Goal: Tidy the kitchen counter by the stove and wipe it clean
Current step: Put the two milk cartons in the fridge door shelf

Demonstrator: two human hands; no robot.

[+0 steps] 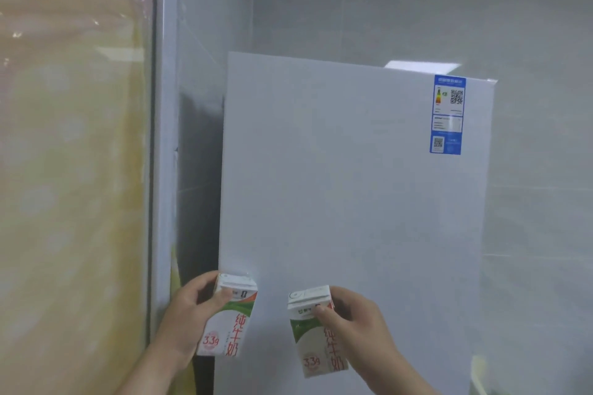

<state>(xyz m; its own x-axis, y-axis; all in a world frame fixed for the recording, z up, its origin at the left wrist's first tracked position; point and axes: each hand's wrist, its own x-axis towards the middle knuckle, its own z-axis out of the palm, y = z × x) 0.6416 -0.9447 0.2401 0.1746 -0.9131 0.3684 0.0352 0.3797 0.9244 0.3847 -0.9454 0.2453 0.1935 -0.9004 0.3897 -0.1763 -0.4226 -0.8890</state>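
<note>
I stand facing a white refrigerator (353,186) with its door closed. My left hand (186,317) grips a white and green milk carton (229,321) with red characters, held upright near the door's lower left edge. My right hand (359,327) grips a second milk carton (316,337) of the same kind, upright in front of the door. The two cartons are apart, roughly side by side. The counter and stove are out of view.
A blue energy label (447,114) sticks to the fridge door's upper right. A white frame post (165,138) and a yellowish plastic-covered panel (70,170) stand at the left. A dark gap (199,186) separates the post from the fridge. Grey tiled wall (539,170) lies behind.
</note>
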